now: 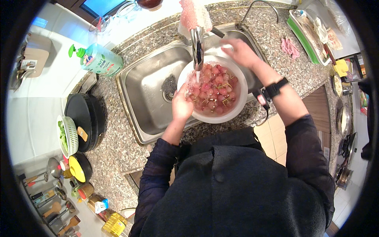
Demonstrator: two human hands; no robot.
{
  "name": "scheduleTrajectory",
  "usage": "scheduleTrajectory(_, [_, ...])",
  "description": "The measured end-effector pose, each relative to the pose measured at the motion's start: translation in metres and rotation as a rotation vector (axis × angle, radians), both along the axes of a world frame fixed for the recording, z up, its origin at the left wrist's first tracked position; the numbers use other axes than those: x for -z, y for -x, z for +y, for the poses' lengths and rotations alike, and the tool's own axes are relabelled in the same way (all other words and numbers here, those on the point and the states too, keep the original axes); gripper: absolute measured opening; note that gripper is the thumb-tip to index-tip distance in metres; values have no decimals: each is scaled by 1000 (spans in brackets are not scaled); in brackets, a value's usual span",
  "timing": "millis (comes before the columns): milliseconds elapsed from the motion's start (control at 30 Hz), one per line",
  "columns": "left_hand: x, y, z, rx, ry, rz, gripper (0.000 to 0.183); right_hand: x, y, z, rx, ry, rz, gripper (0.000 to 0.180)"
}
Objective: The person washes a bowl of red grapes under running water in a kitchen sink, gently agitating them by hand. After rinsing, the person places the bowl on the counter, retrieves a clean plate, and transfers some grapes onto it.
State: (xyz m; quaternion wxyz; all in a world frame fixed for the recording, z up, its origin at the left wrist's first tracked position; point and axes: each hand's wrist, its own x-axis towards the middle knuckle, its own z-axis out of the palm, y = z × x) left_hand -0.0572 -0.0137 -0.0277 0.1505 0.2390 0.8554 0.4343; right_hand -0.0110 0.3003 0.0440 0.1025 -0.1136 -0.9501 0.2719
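Note:
A white bowl (241, 102) full of red grapes (219, 89) in water sits over the steel double sink, across its divider and front edge. From the chrome faucet (197, 49) a stream of water falls into the bowl's left part. A pink and white cloth (195, 14) is draped over the faucet's top. My left hand (181, 103) holds the bowl's left rim, its thumb at the rim and the other fingers mostly hidden. My right hand (238, 51) is raised above the right basin, fingers apart and slightly blurred, near the dark-tipped faucet lever (217, 32), holding nothing.
The left sink basin (142, 91) has a dark drain strainer. On the left stand a green pump bottle (100, 60), a black round container (86, 121) and a white colander with greens (69, 136). A thin curved tap (276, 14), pink rag (289, 48) and green-white tray (305, 41) are at right.

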Motion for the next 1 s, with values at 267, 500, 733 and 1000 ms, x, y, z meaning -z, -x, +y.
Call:
scheduleTrajectory(267, [-7,0,4,-55,124,-72,60,26,49,16,223,375,-227,84])
scheduleTrajectory(500, [-11,1,1,36,31,-35,62,4,-34,-55,-220,136,144,81])
scheduleTrajectory(733, [-6,1,-1,53,-15,2,61,23,-68,-139,-162,-352,-288,117])
scheduleTrajectory(1000, [-12,1,0,25,92,-11,62,31,-48,-113,-12,-51,-253,83])
